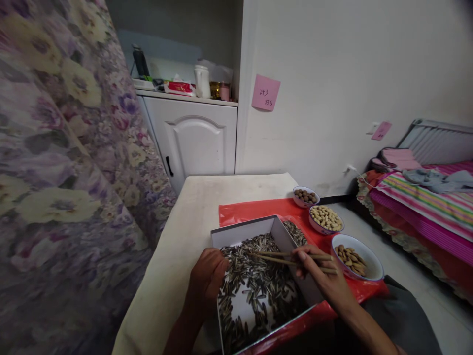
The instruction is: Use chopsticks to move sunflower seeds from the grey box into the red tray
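A white cardboard box [236,232] sits on the table in front of me, holding several striped sunflower seeds [254,291]. My left hand [206,282] curls over the box's left wall, gripping it. My right hand [321,273] is closed on a pair of wooden chopsticks [284,257] whose tips reach left over the seeds inside the box. To the right stand three small bowls: one with almonds [356,264] nearest my right hand, one with peanuts [325,218], and one with brown nuts [305,196] farthest away.
A red plastic sheet [251,211] lies under the box and bowls on the pale table [192,217]. A floral curtain [62,162] hangs close on the left. A white cabinet [194,135] stands behind, and a bed with a striped cover [424,202] on the right.
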The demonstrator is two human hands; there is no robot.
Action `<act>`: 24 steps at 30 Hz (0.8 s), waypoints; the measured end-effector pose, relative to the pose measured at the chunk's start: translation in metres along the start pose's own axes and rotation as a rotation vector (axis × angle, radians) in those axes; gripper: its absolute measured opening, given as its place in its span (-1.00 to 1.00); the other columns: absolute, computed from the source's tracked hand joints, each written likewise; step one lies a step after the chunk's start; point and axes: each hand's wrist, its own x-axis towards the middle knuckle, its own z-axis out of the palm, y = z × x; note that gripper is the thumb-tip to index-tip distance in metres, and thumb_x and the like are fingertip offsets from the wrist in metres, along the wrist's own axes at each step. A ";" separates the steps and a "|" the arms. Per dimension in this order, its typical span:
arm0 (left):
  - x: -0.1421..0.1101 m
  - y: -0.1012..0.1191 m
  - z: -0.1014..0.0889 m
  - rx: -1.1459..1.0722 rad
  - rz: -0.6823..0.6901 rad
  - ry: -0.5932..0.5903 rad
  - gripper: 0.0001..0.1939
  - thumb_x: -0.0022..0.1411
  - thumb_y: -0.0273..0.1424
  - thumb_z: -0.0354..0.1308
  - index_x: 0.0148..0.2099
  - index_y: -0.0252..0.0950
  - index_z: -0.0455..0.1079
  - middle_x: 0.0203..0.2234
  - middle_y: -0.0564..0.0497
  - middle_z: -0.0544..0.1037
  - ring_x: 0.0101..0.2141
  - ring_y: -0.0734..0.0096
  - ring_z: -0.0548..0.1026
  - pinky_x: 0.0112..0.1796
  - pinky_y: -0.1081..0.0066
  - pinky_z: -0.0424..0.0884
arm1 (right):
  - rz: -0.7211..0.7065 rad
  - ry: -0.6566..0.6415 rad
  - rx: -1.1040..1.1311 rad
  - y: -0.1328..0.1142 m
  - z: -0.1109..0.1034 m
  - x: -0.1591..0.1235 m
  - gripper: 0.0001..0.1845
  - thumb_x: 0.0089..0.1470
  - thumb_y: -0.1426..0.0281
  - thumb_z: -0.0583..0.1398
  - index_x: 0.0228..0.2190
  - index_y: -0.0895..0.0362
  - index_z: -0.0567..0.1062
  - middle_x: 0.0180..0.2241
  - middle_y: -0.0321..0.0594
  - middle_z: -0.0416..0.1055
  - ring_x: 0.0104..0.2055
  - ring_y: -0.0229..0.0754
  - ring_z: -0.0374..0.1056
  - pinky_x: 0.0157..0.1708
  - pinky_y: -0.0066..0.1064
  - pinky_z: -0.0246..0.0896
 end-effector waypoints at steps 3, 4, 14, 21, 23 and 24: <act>0.000 0.000 0.000 0.003 0.013 0.005 -0.70 0.38 -0.41 -0.09 -0.45 -0.24 0.21 -0.53 0.04 0.31 -0.35 0.34 0.32 -0.26 0.30 0.27 | -0.023 0.125 0.090 -0.001 -0.024 -0.005 -0.61 0.16 0.07 0.19 -0.26 0.14 0.57 -0.53 -0.22 0.50 -0.48 -0.14 0.44 -0.42 -0.38 0.35; 0.001 0.000 -0.001 0.003 0.021 0.004 -0.70 0.38 -0.42 -0.09 -0.44 -0.24 0.23 -0.53 0.04 0.32 -0.35 0.34 0.32 -0.25 0.30 0.28 | -0.037 0.187 0.110 0.000 -0.034 -0.007 -0.64 0.16 0.09 0.20 -0.25 0.13 0.57 -0.53 -0.22 0.50 -0.47 -0.15 0.44 -0.41 -0.38 0.36; 0.003 0.000 -0.003 0.013 0.031 0.018 -0.71 0.38 -0.41 -0.07 -0.43 -0.24 0.28 -0.50 0.03 0.39 -0.34 0.34 0.36 -0.26 0.32 0.31 | -0.033 0.499 0.055 0.024 -0.077 0.012 -0.62 0.10 0.06 0.25 -0.22 0.10 0.55 -0.45 -0.22 0.54 -0.44 -0.12 0.48 -0.39 -0.36 0.38; 0.005 0.003 -0.005 0.036 0.025 0.019 -0.70 0.38 -0.38 -0.07 -0.44 -0.23 0.29 -0.49 0.02 0.42 -0.31 0.32 0.39 -0.23 0.31 0.34 | -0.063 0.508 0.063 0.012 -0.072 0.004 -0.66 0.12 0.07 0.22 -0.24 0.06 0.56 -0.49 -0.24 0.54 -0.43 -0.10 0.48 -0.37 -0.36 0.38; 0.005 0.003 -0.005 0.034 0.031 0.020 -0.69 0.38 -0.38 -0.07 -0.44 -0.23 0.30 -0.50 0.02 0.42 -0.32 0.32 0.39 -0.25 0.31 0.34 | -0.080 0.470 0.071 0.004 -0.065 -0.002 -0.70 0.15 0.10 0.21 -0.24 0.03 0.56 -0.50 -0.26 0.53 -0.44 -0.11 0.47 -0.36 -0.36 0.38; 0.005 0.003 -0.004 0.033 0.031 0.020 -0.68 0.38 -0.38 -0.07 -0.45 -0.23 0.30 -0.51 0.01 0.42 -0.33 0.32 0.39 -0.26 0.31 0.34 | -0.090 0.437 0.066 0.000 -0.060 -0.004 -0.71 0.16 0.11 0.20 -0.24 0.04 0.56 -0.52 -0.26 0.52 -0.45 -0.12 0.46 -0.37 -0.36 0.37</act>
